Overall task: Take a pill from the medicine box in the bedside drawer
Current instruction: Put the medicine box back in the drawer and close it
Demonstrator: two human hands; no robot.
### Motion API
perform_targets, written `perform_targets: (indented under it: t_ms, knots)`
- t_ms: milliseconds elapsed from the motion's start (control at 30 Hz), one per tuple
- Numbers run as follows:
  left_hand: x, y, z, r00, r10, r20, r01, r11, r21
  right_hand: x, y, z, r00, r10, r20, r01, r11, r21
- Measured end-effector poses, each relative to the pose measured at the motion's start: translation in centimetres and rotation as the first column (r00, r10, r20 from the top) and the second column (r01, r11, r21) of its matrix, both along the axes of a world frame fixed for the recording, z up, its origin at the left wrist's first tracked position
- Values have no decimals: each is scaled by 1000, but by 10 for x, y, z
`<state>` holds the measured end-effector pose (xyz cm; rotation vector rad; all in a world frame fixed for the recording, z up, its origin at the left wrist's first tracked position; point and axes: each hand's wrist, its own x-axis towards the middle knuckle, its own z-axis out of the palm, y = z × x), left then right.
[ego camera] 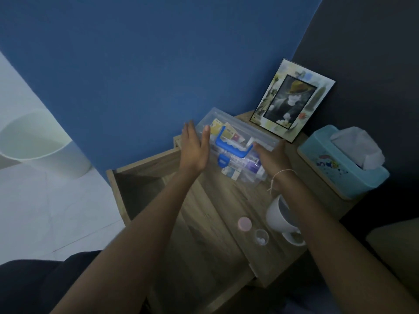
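The clear plastic medicine box with a blue handle and latch (235, 147) sits on the wooden bedside cabinet (215, 196), toward its back edge, above the open drawer (136, 184). Her left hand (195, 146) is spread flat, fingers wide, beside the box's left end; her right hand (272, 157) rests against its right end, grip hidden. It looks light, rigid and slick; the handle seems the safest hold.

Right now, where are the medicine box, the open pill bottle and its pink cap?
medicine box (235, 152): head view, on the blue handle of its clear lid.
pill bottle (261, 237): head view, on its open mouth.
pink cap (244, 223): head view, on its top face.
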<state>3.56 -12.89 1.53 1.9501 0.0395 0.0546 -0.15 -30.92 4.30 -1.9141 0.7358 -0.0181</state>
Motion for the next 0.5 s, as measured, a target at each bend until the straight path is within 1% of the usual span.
perform_targets:
  t_ms: [67,133,233,333,433,500]
  knots:
    - [6,1,4,1000,-25,-14,25,999,-43,1,2,0,998,-53,32,51,997,55]
    - [7,3,8,1000,-10,-22,9,998,-66,1,2,2,993,-113,33,107,983,147]
    - [2,13,15,999,38,-29,-40,996,-81,-7,10,9,993,-117,9,111,960,259]
    - [-3,36,24,998,62,-27,-62,998,-21,-25,31,17,993,-98,66,71,944,322]
    - [-10,67,35,997,80,19,-81,996,42,-47,58,24,985,-75,156,22,949,314]
    - [-17,89,43,996,89,21,-90,992,85,-63,78,27,985,-42,166,-19,937,350]
